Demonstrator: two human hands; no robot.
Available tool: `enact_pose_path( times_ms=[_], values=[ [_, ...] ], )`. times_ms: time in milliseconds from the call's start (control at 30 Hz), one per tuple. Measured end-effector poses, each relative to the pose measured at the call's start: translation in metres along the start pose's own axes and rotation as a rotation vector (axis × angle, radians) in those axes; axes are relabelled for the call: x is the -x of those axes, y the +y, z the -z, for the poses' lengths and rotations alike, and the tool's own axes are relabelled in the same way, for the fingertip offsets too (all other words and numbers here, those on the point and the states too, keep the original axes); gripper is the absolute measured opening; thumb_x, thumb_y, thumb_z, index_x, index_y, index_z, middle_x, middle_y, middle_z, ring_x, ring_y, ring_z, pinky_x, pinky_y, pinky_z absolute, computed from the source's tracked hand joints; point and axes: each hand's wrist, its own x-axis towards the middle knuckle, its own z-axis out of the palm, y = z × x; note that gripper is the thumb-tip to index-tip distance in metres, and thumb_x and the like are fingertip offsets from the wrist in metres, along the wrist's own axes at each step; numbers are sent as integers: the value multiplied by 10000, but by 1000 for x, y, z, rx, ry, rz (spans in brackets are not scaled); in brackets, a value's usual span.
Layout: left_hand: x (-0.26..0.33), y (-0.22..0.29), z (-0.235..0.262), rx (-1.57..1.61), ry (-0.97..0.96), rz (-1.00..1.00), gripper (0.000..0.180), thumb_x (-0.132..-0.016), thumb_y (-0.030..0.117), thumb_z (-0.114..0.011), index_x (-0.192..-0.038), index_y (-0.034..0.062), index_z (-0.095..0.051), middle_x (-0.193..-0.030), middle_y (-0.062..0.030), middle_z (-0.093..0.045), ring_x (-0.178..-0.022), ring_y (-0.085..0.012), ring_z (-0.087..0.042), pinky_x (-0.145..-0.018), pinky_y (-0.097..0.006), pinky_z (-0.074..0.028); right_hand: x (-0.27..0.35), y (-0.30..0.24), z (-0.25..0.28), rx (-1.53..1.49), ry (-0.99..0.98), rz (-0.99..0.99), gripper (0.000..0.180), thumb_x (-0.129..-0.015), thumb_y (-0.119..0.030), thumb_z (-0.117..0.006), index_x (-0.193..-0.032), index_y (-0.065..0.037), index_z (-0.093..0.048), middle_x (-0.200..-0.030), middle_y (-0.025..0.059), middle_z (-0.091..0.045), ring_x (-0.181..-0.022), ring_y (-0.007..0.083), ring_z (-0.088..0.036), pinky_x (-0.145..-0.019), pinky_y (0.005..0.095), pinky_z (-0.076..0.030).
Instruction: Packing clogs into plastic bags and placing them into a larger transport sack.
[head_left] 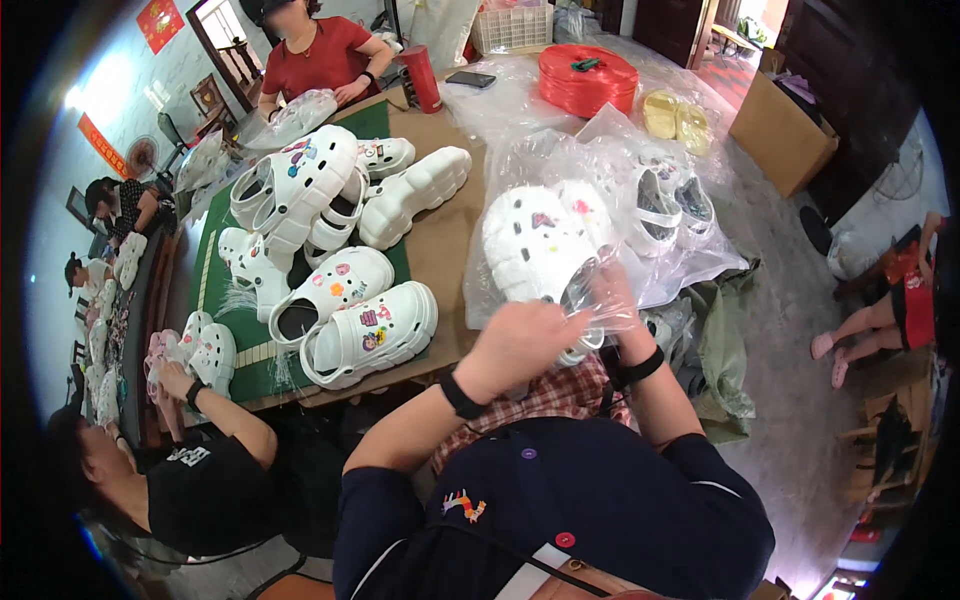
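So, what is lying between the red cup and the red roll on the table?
In the head view, a dark phone and clear plastic film lie between the red cup and red roll.

Pale wall (40, 270) at nine o'clock; at ten, a fan (141, 155), a red poster (160, 25) and a white glare (105, 80) (lamp or window, I can't tell). Grey floor (778, 325) at three, a bright doorway (711, 72) between one and two.
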Motion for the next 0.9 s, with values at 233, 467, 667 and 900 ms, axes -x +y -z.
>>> enact_pose_path(
  times_ms=[233, 467, 667, 900],
  values=[
    [30, -33, 5, -311, 419, 341, 270, -797, 53, -599, -1057, 115, -635, -856, -61, -593, -860, -231, -608, -738, -399, -481, -16, -80, 14, 27, 151, -258, 202, -819, -153, -595, -950, -2, -570, -937, 220, -621, -854, 402, -603, -740, 455, -473],
    [19, -11, -11, 178, 252, 169, 240, -764, 58, -612, -1000, 99, -631, -903, -80, -583, -846, -251, -589, -720, -376, -479, -24, -32, -21, 416, 98, -2, 220, -824, -176, -574, -932, 15, -568, -892, 234, -591, -874, 392, -594, -751, 475, -473],
    [24, -2, -29, 132, 108, 128, 201, -749, 106, -597, -938, 140, -655, -812, -25, -563, -773, -236, -577, -739, -365, -460, -51, -73, -38, 421, -9, 36, 182, -812, -141, -576, -919, 5, -565, -919, 273, -608, -904, 430, -598, -786, 499, -475],
    [67, -5, -30, 105, 166, 292, 191, -709, 78, -625, -893, 124, -646, -798, -42, -566, -795, -268, -571, -742, -395, -445, -82, -63, -59, 464, -43, -13, 235, -830, -189, -586, -923, 26, -569, -917, 272, -618, -911, 431, -605, -807, 489, -481]
  ],
)
